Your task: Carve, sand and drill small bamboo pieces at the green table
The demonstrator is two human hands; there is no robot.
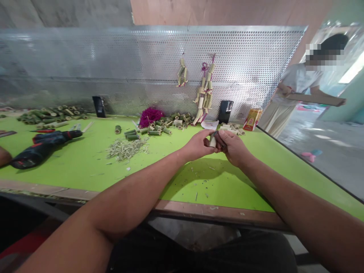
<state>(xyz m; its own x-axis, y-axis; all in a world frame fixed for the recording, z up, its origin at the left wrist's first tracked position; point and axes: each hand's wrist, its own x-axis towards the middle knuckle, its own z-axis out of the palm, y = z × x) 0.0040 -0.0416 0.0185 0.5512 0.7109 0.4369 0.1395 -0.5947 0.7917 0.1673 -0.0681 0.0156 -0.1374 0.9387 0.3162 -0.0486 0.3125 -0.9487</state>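
My left hand (199, 144) is closed around a short pale bamboo piece (212, 141), held upright a little above the green tabletop. Right beside it, my right hand (233, 146) grips a small dark brown piece (218, 139), pressed against the bamboo. It resembles a folded bit of sandpaper, but the fingers cover most of it. Below both hands, small dark specks and slivers (196, 195) lie scattered on the green table (182, 178). Behind them rests a group of pale bamboo pieces (233, 129).
On the left are a cordless drill (42, 148), bamboo shavings (125, 148) and a green bamboo pile (54, 113). Purple cord (150, 116), two phones (226, 110) and a bottle (252, 116) stand along the back. Strung bamboo figures (206, 93) hang on perforated metal. A person (301, 83) holds a board at right.
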